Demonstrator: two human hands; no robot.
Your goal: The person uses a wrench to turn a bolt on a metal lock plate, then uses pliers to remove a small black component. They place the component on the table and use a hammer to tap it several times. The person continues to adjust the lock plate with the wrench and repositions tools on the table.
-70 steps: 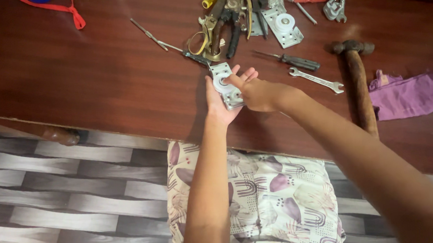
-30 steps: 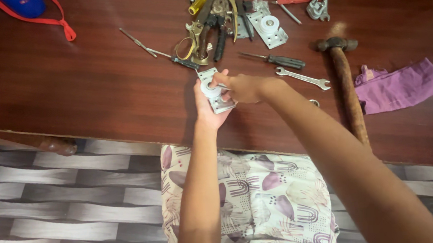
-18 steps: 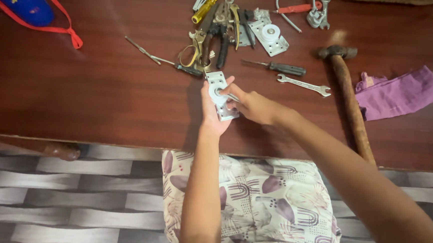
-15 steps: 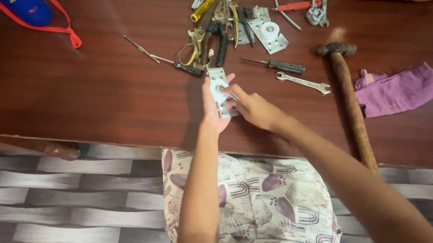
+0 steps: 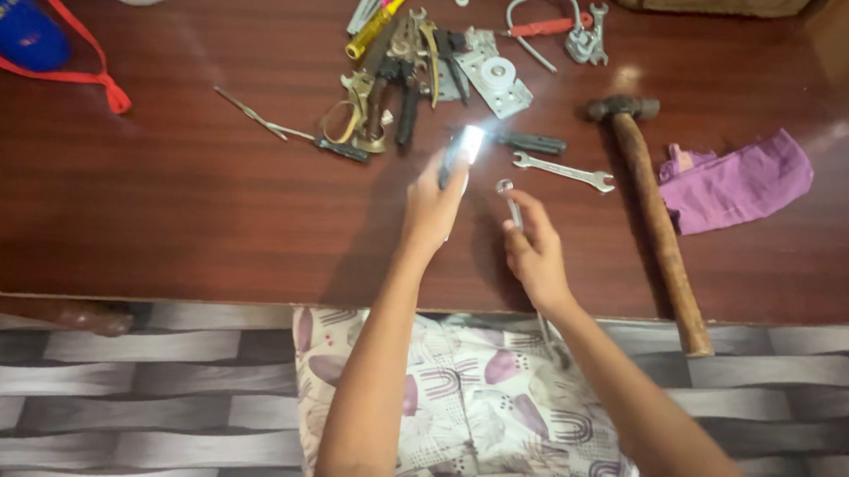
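Bright metal marks both of my grips: my left hand (image 5: 430, 209) has its fingers closed around a small metal plate (image 5: 468, 145), held upright just above the table and glaring under the light, while my right hand (image 5: 535, 251) pinches a thin metal rod (image 5: 509, 202) between thumb and fingertips, its ringed tip pointing away from me. The rod's tip sits just right of my left fingertips, near the plate but apart from it. Beyond my left fingers lies a black-handled screwdriver (image 5: 527, 142); just past my right fingertips lies an open-ended spanner (image 5: 563, 171). Farther out, ahead of both hands, is a heap of pliers and tools (image 5: 395, 73) with a second mounting plate (image 5: 495, 82); to the right of my right hand lie a wooden-handled hammer (image 5: 651, 215) and a purple cloth (image 5: 736, 185). All rest on the dark wooden table (image 5: 148, 206). Risk, as I judge it: the glare hides the plate's detail, so the rod could miss and skid off; the light pinch could let it drop.
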